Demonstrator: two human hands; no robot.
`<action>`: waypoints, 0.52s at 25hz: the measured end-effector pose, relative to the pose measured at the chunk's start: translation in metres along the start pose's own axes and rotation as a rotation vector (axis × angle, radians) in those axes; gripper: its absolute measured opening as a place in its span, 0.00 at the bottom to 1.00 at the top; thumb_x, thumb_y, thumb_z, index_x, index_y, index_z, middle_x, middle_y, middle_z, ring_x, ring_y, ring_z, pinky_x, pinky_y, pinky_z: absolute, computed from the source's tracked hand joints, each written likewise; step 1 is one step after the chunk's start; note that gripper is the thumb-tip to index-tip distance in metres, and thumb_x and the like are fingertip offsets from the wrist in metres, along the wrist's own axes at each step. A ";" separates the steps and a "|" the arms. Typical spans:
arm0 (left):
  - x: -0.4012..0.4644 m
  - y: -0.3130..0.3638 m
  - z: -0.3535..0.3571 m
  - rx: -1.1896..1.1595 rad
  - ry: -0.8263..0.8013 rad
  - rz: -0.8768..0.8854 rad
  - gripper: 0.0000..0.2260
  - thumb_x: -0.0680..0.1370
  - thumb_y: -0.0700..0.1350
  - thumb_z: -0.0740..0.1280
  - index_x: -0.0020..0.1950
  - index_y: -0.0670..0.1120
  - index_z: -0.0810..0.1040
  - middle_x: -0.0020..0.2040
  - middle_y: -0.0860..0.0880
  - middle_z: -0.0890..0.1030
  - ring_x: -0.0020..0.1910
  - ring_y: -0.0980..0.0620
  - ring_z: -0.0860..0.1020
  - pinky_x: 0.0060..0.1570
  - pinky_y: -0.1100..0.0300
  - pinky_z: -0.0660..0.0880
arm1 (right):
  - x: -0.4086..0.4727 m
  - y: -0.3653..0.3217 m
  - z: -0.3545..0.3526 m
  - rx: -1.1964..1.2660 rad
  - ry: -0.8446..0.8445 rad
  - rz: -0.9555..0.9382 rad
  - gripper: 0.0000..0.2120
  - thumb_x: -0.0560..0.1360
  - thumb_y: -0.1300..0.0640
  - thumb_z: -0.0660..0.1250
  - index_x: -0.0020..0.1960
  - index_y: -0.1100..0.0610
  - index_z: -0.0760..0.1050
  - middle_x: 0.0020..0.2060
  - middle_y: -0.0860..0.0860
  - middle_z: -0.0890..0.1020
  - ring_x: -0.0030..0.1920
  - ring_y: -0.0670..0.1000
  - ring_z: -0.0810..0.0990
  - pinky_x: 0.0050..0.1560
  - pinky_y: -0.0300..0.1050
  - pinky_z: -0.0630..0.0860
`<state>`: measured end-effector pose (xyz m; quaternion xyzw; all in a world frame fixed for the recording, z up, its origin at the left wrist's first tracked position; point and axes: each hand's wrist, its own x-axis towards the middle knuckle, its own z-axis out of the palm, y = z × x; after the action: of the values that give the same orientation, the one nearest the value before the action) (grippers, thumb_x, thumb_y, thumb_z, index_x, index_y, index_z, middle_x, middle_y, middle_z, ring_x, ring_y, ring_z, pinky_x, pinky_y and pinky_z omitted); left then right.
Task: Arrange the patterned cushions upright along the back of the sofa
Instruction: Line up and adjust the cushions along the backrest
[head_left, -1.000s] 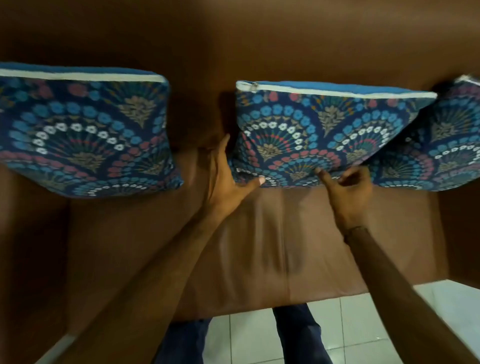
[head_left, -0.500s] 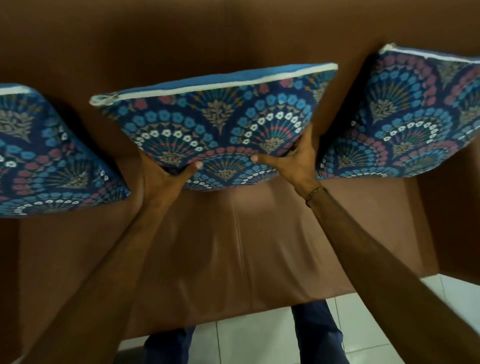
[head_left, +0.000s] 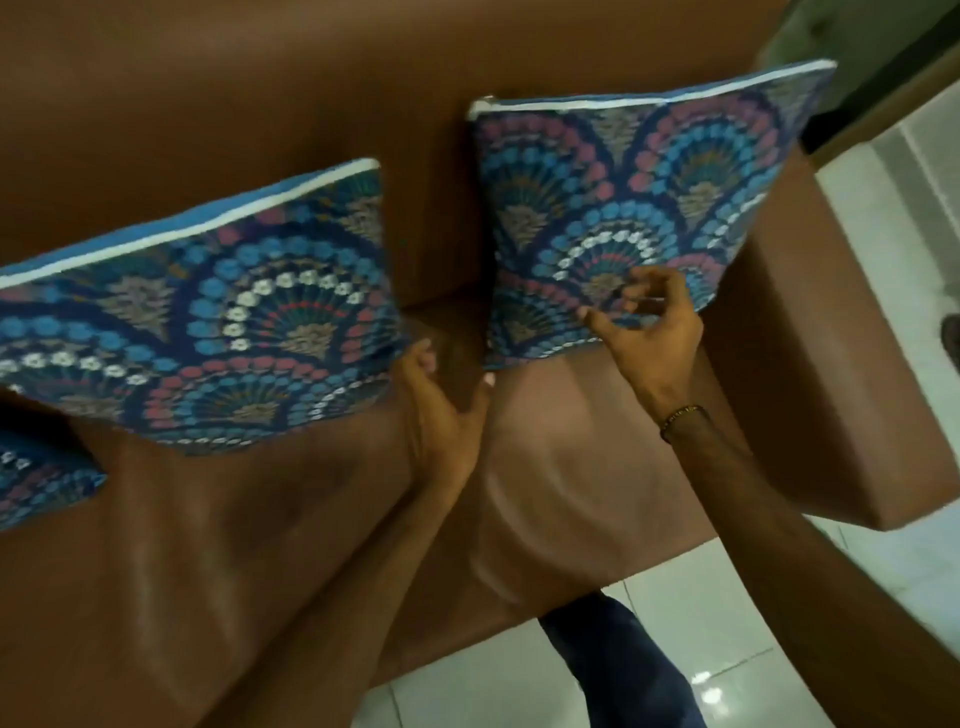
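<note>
Sofa (head_left: 545, 493): 2 cushions (head_left: 623, 218) upright.

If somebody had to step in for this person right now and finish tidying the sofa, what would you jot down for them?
Left hand: open, in the gap between two cushions, by the middle cushion's lower right corner, gripping nothing.
Right hand: fingers loosely curled at the lower front of the right cushion; no firm grip visible.
Cushions: middle and right ones stand against the sofa back, both a bit tilted. A third cushion only peeks in at the left edge.
Done: those two are up.
Left: probably straighten the right cushion, even out the gap, check the left one.
</note>
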<state>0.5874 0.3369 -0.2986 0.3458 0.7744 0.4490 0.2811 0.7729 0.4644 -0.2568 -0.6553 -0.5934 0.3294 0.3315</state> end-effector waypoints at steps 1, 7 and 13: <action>0.012 0.019 0.028 -0.039 -0.060 0.003 0.39 0.73 0.49 0.79 0.78 0.39 0.65 0.69 0.41 0.73 0.67 0.39 0.76 0.69 0.37 0.75 | 0.020 0.009 -0.020 -0.015 0.040 0.018 0.36 0.65 0.48 0.86 0.66 0.58 0.73 0.54 0.49 0.80 0.53 0.48 0.81 0.57 0.52 0.83; 0.099 0.077 0.113 -0.190 -0.179 -0.075 0.64 0.64 0.47 0.88 0.86 0.48 0.45 0.84 0.46 0.61 0.82 0.48 0.65 0.80 0.52 0.66 | 0.148 0.058 -0.069 0.047 -0.140 0.152 0.73 0.43 0.35 0.89 0.80 0.49 0.58 0.74 0.49 0.72 0.74 0.53 0.73 0.72 0.60 0.76; 0.091 0.066 0.117 -0.172 -0.081 -0.047 0.53 0.67 0.45 0.86 0.82 0.46 0.56 0.69 0.62 0.73 0.67 0.72 0.74 0.72 0.66 0.72 | 0.172 0.055 -0.071 0.240 -0.425 0.241 0.54 0.56 0.56 0.90 0.76 0.52 0.68 0.67 0.46 0.81 0.63 0.43 0.83 0.57 0.42 0.85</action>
<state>0.6386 0.4906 -0.3028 0.3201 0.7290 0.4926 0.3514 0.8761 0.6289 -0.2686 -0.5936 -0.5239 0.5646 0.2333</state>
